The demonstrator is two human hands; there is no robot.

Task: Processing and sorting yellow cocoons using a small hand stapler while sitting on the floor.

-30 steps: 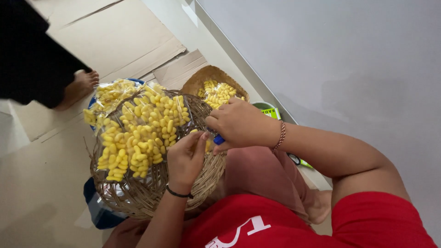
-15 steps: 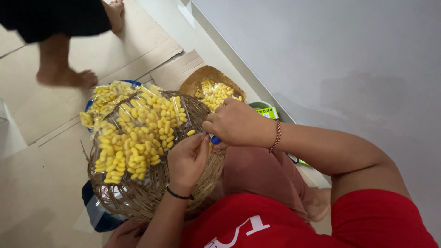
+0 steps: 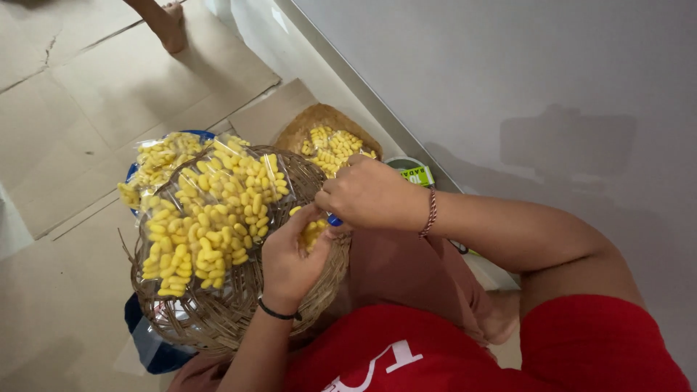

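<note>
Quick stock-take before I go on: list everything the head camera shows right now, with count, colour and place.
Woven basket: one, brown, on the lap, holding the packets.
Clear packets of yellow pieces: several, exact count unclear, piled in the basket.
Shallow woven tray: one, brown, on the floor beyond the basket, holding loose yellow pieces.
Small blue object: one, pinched between both hands; kind unclear.
Blue rim: one, partly hidden behind the packets.
Green-labelled roll: one, by the wall.
Cardboard sheets: several, tan, on the floor.
Another person's foot: one, top left.
Left hand: black wristband, on the basket rim.
Right hand: beaded bracelet, fingers closed at the blue object.
</note>
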